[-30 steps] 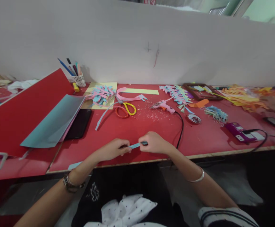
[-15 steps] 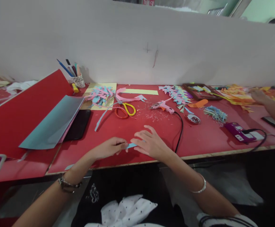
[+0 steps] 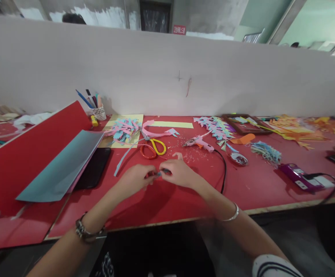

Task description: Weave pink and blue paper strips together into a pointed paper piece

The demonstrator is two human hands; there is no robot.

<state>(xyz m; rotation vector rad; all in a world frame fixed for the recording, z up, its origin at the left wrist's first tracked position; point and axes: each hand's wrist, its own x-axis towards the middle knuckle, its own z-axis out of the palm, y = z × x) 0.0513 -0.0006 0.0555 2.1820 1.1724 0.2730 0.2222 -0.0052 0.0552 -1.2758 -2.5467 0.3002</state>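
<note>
Low over the red table (image 3: 161, 209), my left hand (image 3: 134, 180) and my right hand (image 3: 181, 173) meet fingertip to fingertip. Between them is a small piece of a blue paper strip (image 3: 159, 174), pinched from both sides; the fingers hide most of it. The right index finger sticks up. Just beyond the hands lie scissors (image 3: 160, 148) with one yellow and one red handle. A pink glue gun (image 3: 203, 144) rests farther right.
Cut pink and blue paper strips (image 3: 125, 130) lie at the back left. A blue paper sheet (image 3: 60, 165) leans over a black phone (image 3: 97, 167). The glue gun's cord (image 3: 224, 169) crosses the right side near a purple power strip (image 3: 297, 177). A white partition (image 3: 144, 77) stands behind.
Both hands have drawn together, covering most of the blue strip that showed between them. The camera has tilted up. The other person's arm at the right has mostly left the view.
</note>
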